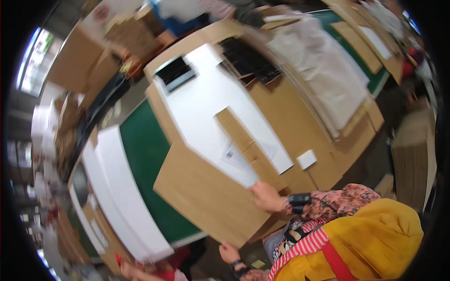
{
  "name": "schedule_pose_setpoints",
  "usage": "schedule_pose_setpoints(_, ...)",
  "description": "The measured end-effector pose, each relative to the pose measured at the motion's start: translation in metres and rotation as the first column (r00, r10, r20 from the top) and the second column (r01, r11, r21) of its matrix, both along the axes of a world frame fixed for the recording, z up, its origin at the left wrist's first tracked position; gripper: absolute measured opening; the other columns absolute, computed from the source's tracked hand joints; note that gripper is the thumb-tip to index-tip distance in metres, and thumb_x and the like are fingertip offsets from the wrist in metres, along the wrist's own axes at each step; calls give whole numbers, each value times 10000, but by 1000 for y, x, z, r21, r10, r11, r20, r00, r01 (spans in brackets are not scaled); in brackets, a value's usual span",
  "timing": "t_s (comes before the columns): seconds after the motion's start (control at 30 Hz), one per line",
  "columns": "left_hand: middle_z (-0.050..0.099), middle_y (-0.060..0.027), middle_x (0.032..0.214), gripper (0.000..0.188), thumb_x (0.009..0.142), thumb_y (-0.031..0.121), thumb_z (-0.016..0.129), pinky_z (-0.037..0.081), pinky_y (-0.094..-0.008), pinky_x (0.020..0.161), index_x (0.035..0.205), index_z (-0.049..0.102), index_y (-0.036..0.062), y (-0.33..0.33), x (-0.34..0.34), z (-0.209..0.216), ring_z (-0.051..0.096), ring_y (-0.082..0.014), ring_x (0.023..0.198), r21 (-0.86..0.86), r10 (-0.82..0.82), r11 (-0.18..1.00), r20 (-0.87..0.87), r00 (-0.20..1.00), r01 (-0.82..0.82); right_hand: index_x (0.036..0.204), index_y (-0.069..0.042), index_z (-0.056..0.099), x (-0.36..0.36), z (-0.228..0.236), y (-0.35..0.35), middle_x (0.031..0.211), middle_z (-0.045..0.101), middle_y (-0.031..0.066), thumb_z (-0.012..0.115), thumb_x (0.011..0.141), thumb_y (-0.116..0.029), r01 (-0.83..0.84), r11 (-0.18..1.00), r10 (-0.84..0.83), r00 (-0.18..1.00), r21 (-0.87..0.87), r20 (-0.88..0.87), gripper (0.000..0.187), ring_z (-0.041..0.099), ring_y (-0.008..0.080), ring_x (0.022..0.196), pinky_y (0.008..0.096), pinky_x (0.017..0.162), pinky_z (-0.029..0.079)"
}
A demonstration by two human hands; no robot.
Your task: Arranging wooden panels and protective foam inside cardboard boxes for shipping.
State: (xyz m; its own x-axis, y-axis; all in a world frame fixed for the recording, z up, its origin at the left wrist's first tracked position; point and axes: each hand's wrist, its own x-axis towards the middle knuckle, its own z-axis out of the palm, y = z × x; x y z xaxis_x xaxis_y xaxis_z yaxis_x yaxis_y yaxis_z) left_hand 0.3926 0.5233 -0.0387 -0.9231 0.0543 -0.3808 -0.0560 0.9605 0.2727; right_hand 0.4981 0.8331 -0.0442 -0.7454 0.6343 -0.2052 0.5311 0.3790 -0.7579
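A large open carton (300, 112) lies on the table, and its plain brown flap (211, 192) slants toward me. At the flap's lower corner my left hand (228, 253) is closed on the edge. My right hand (267, 196) is closed at the flap's right edge, its fingertips partly hidden and blurred. Just beyond it, a long narrow cardboard strip (239, 138) rests across a white sheet (211, 103). Beside the strip lies a printed paper (236, 157) in clear film. A small white block (307, 159) sits to the right of my right hand.
Black framed pieces (246, 58) and a dark panel (174, 72) lie farther up. Plastic-wrapped sheets (323, 70) stand at right. White panels (124, 187) are left of the green tabletop (145, 126). A co-worker's hand (129, 270) with something red is at lower left; stacked cardboard (412, 154) at right.
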Motion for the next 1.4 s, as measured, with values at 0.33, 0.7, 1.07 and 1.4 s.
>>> schedule_pose_setpoints(0.33, 697, -261, 1049, 398, 1008, 239, 532, 514, -426, 843, 1138, 623, -125, 73, 54, 59, 624, -320, 897, 343, 239, 898, 149, 960, -276, 1225, -9, 520, 41, 38, 58, 887, 678, 269, 522, 967, -207, 162, 940, -210, 969, -301, -133, 325, 653, 493, 852, 546, 803, 513)
schedule_pose_setpoints(0.7, 468, 34, 800, 135, 1008, 140, 605, 372, -239, 621, 1002, 588, 5, 356, 281, 78, 422, -54, 738, 834, -236, 547, 236, 943, -72, 1169, -7, 590, 375, 97, 297, 865, 692, 162, 642, 969, -204, 592, 805, -567, 763, -14, -311, 286, 672, 219, 753, 344, 655, 505)
schedule_pose_setpoints(1.07, 550, -130, 787, 235, 942, 221, 696, 472, -381, 654, 1050, 737, 17, 539, 395, -2, 584, -280, 729, 646, -313, 657, -234, 920, 388, 1144, -18, 579, 507, 37, 469, 997, 661, 181, 594, 979, -201, 576, 780, -539, 817, 243, -205, 247, 643, 366, 937, 421, 808, 499)
schedule_pose_setpoints(1.4, 558, -132, 770, 274, 945, 254, 703, 478, -388, 652, 1105, 753, 38, 545, 415, -5, 583, -282, 690, 535, -215, 759, -332, 919, 371, 1165, -31, 602, 502, 30, 483, 1116, 592, 169, 586, 954, -186, 471, 753, -438, 880, 459, -183, 263, 573, 391, 1042, 456, 884, 482)
